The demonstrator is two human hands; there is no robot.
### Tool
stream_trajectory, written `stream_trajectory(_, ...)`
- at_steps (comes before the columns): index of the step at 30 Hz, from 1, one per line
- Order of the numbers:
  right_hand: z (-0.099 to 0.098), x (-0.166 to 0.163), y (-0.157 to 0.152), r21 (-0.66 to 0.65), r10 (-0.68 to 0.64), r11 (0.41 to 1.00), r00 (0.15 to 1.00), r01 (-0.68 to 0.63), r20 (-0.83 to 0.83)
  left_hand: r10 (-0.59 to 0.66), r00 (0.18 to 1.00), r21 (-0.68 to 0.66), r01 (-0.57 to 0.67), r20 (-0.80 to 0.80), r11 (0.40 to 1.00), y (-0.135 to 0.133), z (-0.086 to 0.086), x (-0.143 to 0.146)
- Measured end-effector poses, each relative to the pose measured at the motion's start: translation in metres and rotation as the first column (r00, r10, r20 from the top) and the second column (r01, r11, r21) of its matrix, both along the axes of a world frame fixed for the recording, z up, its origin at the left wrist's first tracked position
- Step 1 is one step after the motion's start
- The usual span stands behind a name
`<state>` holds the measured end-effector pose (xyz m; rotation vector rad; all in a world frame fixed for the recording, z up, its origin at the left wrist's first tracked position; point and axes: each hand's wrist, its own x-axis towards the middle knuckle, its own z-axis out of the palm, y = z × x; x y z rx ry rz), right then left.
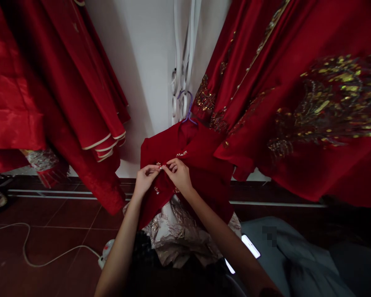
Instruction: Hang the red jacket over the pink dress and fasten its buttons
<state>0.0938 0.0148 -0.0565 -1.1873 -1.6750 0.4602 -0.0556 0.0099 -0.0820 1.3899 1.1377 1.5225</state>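
A dark red jacket (pixel 200 161) hangs on a purple hanger (pixel 188 108) against the white wall. Both my hands meet at its front opening. My left hand (pixel 146 178) pinches the left edge of the cloth beside a beaded button. My right hand (pixel 179 173) is closed on the right edge, fingertips touching the same small pearl fastening (pixel 160 166). More beaded fastenings show above and below my fingers. A pale gold-embroidered skirt (pixel 179 235) hangs beneath the jacket.
Red satin garments (pixel 64 103) hang at the left, and a red gown with gold embroidery (pixel 312 107) at the right. A white cable (pixel 27 251) and plug lie on the dark red floor. A lit phone (pixel 250 246) rests on grey cloth (pixel 290 260).
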Motion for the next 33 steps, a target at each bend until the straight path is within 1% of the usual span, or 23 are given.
stream_trajectory(2, 0.002, 0.006, -0.002, -0.096, 0.049, 0.994, 0.998, -0.052, -0.035, -0.011, 1.0, 0.004, 0.012, -0.013, 1.0, -0.006, -0.002, -0.001)
stream_trajectory(3, 0.004, 0.01, -0.005, -0.158, 0.09, 0.982, 0.994, -0.1, -0.067, 0.005, 0.999, 0.023, -0.004, -0.052, 1.0, -0.012, -0.003, -0.001)
stream_trajectory(5, 0.006, 0.022, -0.014, -0.268, 0.183, 0.941, 0.976, -0.209, -0.117, 0.066, 0.981, 0.085, -0.051, -0.182, 0.995, -0.03, -0.008, -0.001)
stream_trajectory(7, 0.006, 0.036, -0.026, -0.316, 0.238, 0.915, 0.968, -0.251, -0.081, 0.103, 0.939, 0.124, -0.065, -0.327, 0.99, -0.052, -0.016, 0.001)
stream_trajectory(8, 0.005, 0.043, -0.033, -0.316, 0.241, 0.919, 0.97, -0.238, -0.029, 0.108, 0.919, 0.117, -0.068, -0.378, 0.991, -0.062, -0.021, 0.003)
stream_trajectory(10, 0.0, 0.054, -0.047, -0.292, 0.184, 0.945, 0.978, -0.149, 0.096, 0.138, 0.89, 0.081, -0.114, -0.434, 0.99, -0.079, -0.032, 0.007)
stream_trajectory(12, -0.009, 0.062, -0.057, -0.293, 0.124, 0.954, 0.973, -0.062, 0.197, 0.185, 0.863, 0.05, -0.184, -0.469, 0.982, -0.087, -0.042, 0.013)
stream_trajectory(14, -0.021, 0.063, -0.063, -0.324, 0.136, 0.945, 0.959, -0.05, 0.249, 0.219, 0.836, 0.034, -0.234, -0.503, 0.972, -0.087, -0.048, 0.019)
stream_trajectory(16, -0.031, 0.061, -0.065, -0.317, 0.164, 0.946, 0.948, -0.072, 0.274, 0.234, 0.817, 0.026, -0.26, -0.527, 0.965, -0.084, -0.05, 0.023)
stream_trajectory(19, -0.038, 0.056, -0.066, -0.247, 0.135, 0.967, 0.946, -0.061, 0.295, 0.266, 0.811, 0.039, -0.289, -0.521, 0.957, -0.079, -0.05, 0.028)
stream_trajectory(22, -0.034, 0.057, -0.068, -0.231, 0.13, 0.97, 0.962, -0.074, 0.24, 0.287, 0.827, 0.05, -0.301, -0.484, 0.952, -0.079, -0.052, 0.028)
stream_trajectory(26, -0.017, 0.066, -0.071, -0.296, 0.118, 0.95, 0.991, -0.095, 0.06, 0.277, 0.88, 0.029, -0.289, -0.385, 0.957, -0.081, -0.054, 0.026)
stream_trajectory(29, -0.001, 0.066, -0.068, -0.339, 0.15, 0.923, 0.981, -0.184, -0.123, 0.296, 0.91, 0.067, -0.29, -0.288, 0.955, -0.076, -0.047, 0.035)
stream_trajectory(31, 0.007, 0.059, -0.063, -0.319, 0.165, 0.918, 0.959, -0.235, -0.231, 0.3, 0.926, 0.094, -0.286, -0.229, 0.954, -0.069, -0.039, 0.047)
stream_trajectory(33, 0.01, 0.05, -0.058, -0.265, 0.144, 0.939, 0.952, -0.218, -0.27, 0.306, 0.938, 0.114, -0.291, -0.161, 0.95, -0.061, -0.034, 0.06)
